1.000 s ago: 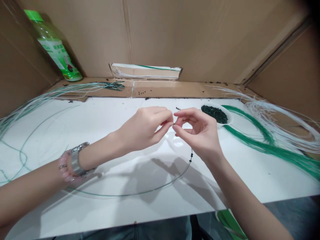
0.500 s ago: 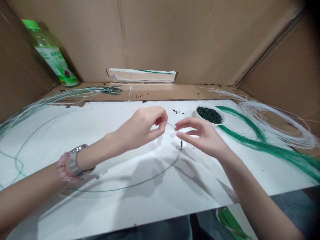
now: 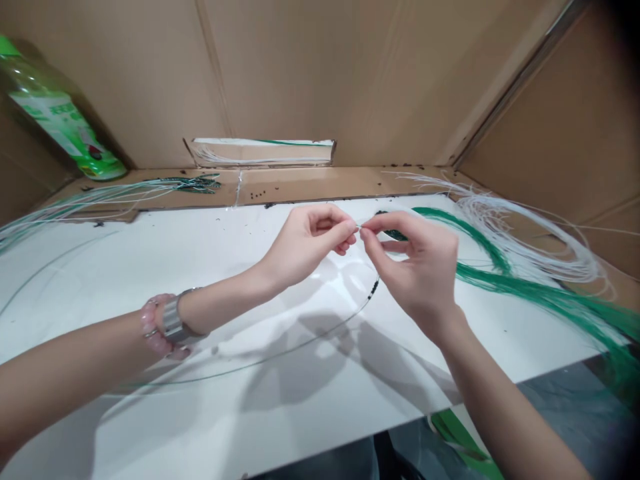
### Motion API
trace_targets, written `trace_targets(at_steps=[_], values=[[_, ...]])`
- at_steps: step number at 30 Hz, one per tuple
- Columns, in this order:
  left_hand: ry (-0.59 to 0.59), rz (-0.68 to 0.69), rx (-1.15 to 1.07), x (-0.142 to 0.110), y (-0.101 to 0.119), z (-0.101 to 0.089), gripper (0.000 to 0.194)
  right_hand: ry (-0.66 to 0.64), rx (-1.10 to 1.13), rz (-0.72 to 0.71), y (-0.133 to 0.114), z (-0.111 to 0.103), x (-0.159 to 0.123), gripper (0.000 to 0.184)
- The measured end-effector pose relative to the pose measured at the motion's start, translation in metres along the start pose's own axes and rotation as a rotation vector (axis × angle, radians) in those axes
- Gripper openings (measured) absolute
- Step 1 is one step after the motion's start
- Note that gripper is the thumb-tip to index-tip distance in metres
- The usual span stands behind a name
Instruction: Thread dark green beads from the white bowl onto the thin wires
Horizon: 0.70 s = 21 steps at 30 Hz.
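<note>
- Thread [image 3: 345, 322], thin and greenish, runs between both hands' fingertips, then shows again below the right hand and curves left over the white bench [image 3: 310, 413].
- Left hand [image 3: 315, 243] has thumb and forefinger pinched together on the thread.
- Right hand [image 3: 417, 257] has its thumb and forefinger closed on it too, tips just beside the left ones; whether they touch, I cannot tell.
- Small dark beads [image 3: 373, 289] sit on the thread, below the right hand's fingers.
- Bead pile [image 3: 396, 235], dark, lies partly hidden behind the right hand.
- Green strands [image 3: 530, 288] and white strands [image 3: 565, 247] lie right of that hand.
</note>
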<state>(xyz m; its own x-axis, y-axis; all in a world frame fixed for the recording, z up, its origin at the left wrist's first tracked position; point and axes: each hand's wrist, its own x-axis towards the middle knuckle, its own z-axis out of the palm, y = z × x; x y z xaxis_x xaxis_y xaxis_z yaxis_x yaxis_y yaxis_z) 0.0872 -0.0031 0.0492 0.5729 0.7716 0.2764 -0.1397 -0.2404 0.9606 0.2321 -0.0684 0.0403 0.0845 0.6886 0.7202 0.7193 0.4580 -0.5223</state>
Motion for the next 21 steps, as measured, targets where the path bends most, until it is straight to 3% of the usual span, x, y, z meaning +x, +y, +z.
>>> trace_targets(at_steps=[3,5,7,9,10,14,21], values=[[-0.076,0.030,0.020,0.015,-0.004,0.000,0.015,0.036,0.142,0.128,0.014,-0.002,0.004,0.005],[-0.159,0.054,0.149,0.032,-0.014,-0.012,0.018,0.047,0.226,0.196,0.023,-0.002,0.004,0.006],[-0.204,0.065,0.396,0.052,-0.032,-0.030,0.024,0.054,0.266,0.250,0.030,-0.002,0.004,0.007],[-0.227,0.103,0.778,0.072,-0.056,-0.049,0.025,0.051,0.298,0.297,0.034,-0.002,0.003,0.007],[-0.225,0.105,0.844,0.080,-0.068,-0.057,0.024,0.039,0.319,0.322,0.035,-0.002,0.003,0.006],[-0.259,0.127,0.922,0.100,-0.103,-0.068,0.028,-0.014,0.418,0.434,0.035,-0.002,0.001,0.005],[-0.297,0.204,0.924,0.111,-0.116,-0.058,0.021,-0.013,0.506,0.501,0.036,-0.003,0.000,0.003]])
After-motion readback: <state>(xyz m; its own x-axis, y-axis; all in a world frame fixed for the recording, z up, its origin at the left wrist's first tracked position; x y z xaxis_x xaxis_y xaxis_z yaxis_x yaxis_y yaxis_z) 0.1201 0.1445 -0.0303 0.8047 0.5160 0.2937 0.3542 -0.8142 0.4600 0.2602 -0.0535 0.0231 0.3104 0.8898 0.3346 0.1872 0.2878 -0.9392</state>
